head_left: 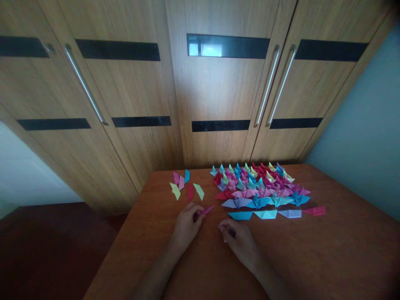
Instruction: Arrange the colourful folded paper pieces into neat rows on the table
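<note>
My left hand [187, 218] is closed in a pinch on a pink folded paper piece [208, 210], held just above the table with its pointed end towards the right. To the right of it, my right hand [236, 233] has its fingers curled together, and no paper shows in them. Just beyond the right hand lies a row of flat folded strips: a blue one [240, 215], a mint one [265, 214], a lilac one [290, 213] and a red one [314, 211]. Behind that row stand several rows of colourful origami cranes [258, 201].
Past my left hand lie loose folded pieces: a red one [190, 192], a pale yellow-green one [198, 191], a yellow one [175, 191], pink ones [181, 182] and a blue one [187, 176]. The brown table [140, 233] meets a wooden wardrobe [215, 91] at the back.
</note>
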The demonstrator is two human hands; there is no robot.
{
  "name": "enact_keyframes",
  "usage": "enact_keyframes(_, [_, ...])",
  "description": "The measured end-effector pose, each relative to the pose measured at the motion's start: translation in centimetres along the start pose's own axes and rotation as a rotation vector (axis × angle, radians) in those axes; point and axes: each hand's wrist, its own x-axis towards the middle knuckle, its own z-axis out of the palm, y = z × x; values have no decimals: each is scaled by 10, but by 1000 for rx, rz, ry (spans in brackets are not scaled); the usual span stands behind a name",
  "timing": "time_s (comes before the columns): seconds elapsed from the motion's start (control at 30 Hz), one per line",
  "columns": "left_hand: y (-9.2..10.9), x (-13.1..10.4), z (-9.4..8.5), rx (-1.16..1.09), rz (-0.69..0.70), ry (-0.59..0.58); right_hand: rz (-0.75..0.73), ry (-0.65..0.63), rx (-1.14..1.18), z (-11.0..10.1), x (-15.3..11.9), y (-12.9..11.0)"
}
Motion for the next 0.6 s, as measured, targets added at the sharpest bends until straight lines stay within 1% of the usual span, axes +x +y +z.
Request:
enact_keyframes(0.03, [3, -2, 0, -65, -28, -1, 1, 3, 25, -1, 0, 0])
enact_keyframes(0.1, [9, -8, 3, -212, -96, -39, 5, 20, 79, -3, 0, -1])
enact_keyframes(0.2, [20, -18, 13, -374, -161, -154, 3, 44, 140, -4, -1, -1])
enact_keyframes(0.27, [25, -25, 20, -404, -165, -208, 1, 37, 137, -4, -1, -1])
enact_keyframes(0.37, [30, -30, 26, -401, -165, -243, -12, 30, 102, -3, -1, 1])
enact_keyframes(0.47, [30, -29, 25, -380, -200, -251, -29, 23, 137, -4, 0, 1])
enact_keyframes(0.6, [28, -27, 23, -403, -241, -240, 22, -16, 258, -10, -3, -2])
